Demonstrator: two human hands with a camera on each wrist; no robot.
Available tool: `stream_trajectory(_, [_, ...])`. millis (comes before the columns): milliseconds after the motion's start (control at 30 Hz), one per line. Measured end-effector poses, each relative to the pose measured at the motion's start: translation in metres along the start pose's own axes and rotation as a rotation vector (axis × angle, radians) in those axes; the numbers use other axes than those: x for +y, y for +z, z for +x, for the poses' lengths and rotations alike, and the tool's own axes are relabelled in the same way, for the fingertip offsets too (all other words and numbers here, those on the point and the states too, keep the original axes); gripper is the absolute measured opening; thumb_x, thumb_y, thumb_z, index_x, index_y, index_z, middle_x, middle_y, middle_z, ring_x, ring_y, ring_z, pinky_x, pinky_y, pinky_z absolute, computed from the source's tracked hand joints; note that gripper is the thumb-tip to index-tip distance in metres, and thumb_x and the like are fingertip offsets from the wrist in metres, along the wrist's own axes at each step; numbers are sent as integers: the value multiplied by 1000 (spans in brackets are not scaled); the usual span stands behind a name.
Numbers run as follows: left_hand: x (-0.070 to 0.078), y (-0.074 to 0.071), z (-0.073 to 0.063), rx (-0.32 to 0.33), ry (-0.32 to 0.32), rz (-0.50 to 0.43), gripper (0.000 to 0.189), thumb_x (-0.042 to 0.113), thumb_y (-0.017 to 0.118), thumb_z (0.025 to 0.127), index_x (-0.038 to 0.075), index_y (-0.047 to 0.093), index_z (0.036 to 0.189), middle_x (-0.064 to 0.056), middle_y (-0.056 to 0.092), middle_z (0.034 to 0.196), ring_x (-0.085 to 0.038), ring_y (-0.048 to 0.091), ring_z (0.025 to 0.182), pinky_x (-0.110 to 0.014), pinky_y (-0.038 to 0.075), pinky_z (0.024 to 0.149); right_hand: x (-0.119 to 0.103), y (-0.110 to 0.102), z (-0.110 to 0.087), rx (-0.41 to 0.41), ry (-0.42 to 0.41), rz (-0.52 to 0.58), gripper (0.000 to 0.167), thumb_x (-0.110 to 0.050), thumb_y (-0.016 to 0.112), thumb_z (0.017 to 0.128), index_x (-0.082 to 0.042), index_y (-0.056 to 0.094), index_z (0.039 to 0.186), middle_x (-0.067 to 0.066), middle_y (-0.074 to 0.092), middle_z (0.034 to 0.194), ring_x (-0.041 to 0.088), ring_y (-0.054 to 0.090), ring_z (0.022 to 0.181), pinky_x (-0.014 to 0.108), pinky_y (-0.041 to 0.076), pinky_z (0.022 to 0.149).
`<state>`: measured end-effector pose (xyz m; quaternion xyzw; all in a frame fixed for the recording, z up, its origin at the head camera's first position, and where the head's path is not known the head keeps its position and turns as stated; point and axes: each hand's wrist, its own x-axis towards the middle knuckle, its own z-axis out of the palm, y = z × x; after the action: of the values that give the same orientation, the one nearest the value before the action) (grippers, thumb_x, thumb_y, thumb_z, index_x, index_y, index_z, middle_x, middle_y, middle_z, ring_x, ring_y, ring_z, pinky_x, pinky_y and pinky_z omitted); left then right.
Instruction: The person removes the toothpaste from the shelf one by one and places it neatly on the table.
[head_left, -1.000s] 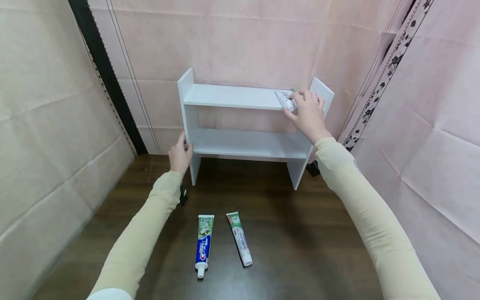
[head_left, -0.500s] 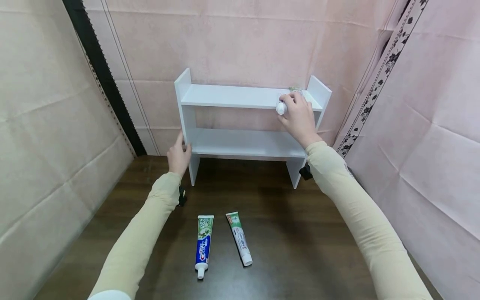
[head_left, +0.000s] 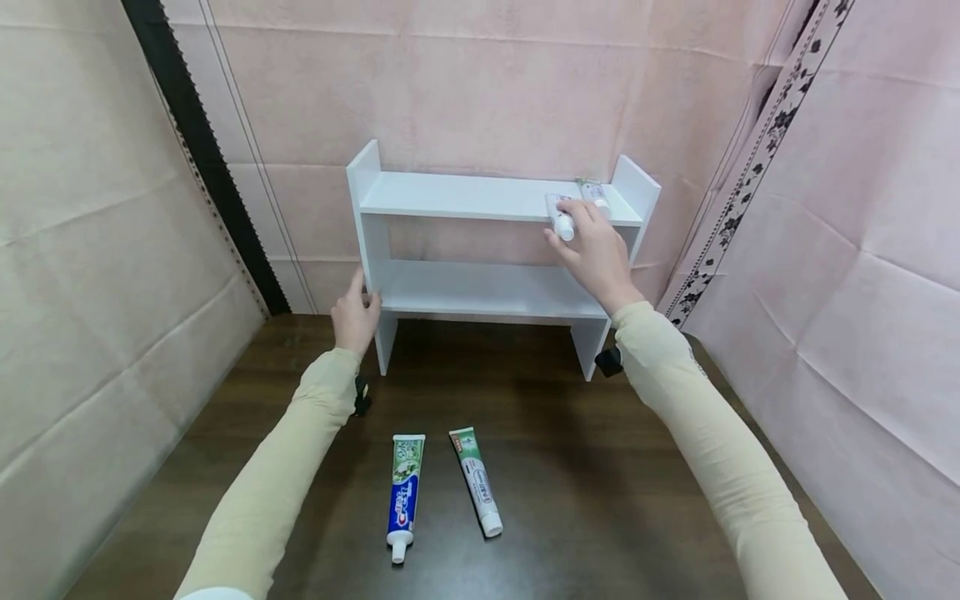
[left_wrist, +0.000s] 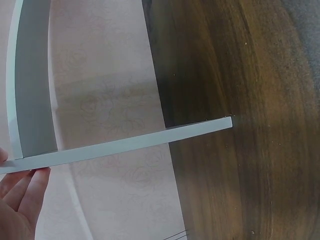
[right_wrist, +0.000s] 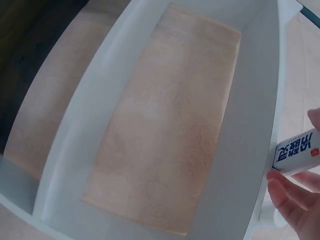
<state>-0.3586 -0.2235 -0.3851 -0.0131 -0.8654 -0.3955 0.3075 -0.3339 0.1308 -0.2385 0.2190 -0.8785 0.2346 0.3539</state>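
A white two-tier shelf [head_left: 480, 287] stands on the table. My left hand [head_left: 356, 319] grips its left side panel [left_wrist: 115, 145], thumb on one face and fingers on the other. At the right end of the top board, my right hand [head_left: 596, 254] pinches a white toothpaste tube [head_left: 558, 217] with blue lettering, its white cap toward me past the front edge. In the right wrist view, that tube [right_wrist: 298, 151] lies between thumb and fingers [right_wrist: 287, 192]. Just right of it, a second tube [head_left: 595, 197] lies on the top board, partly behind my hand.
Two more toothpaste tubes lie on the dark wooden table [head_left: 600, 500] in front: a blue-and-green one [head_left: 403, 500] and a slimmer green-and-white one [head_left: 477, 483]. Pink cloth [head_left: 487, 92] hangs behind the shelf, with cloth walls at both sides.
The tube in my right hand has turned so its cap points toward me, and it lies beside the second tube. My right hand has shifted left and slightly lower. The left hand stays put.
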Motion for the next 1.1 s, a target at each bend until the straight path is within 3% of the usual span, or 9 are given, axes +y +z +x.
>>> stream_trajectory(267, [-3,3,-1,6,-2,9,55,17,52,98,23,34,151,-23,65,124,-39,70,98,-53,57,74,-1,2,-13,78,-4,120,38,-22,62,94,-5,57,128,19,60,128,34,61,102,48,51,84])
stream_trajectory(633, [-5,2,-3,4,-1,3,55,16,51,99,24,35,150,-23,64,126,-39,69,100,-54,56,77,-10,-1,-43,164,-91,163,37,-15,63,93,-4,58,128,16,58,134,32,58,118,48,50,93])
stream_trajectory(867, [-6,3,-3,23,9,12,49,15,52,98,20,41,146,-23,66,121,-40,70,97,-54,56,76,-21,-3,-71,240,-114,218,37,-9,65,90,-2,58,126,16,58,134,33,58,119,49,50,91])
stream_trajectory(967, [-5,2,-3,21,6,9,47,15,52,98,19,42,144,-23,66,121,-40,70,95,-54,56,74,-28,-4,-89,275,-113,242,37,-6,66,89,-2,59,125,15,59,134,31,59,120,43,49,95])
stream_trajectory(1100, [-4,0,-4,23,-6,4,46,15,53,98,17,44,143,-23,66,120,-40,70,93,-53,56,72,-38,-5,-116,284,-134,276,39,2,67,85,-2,61,124,15,60,134,31,60,117,24,47,97])
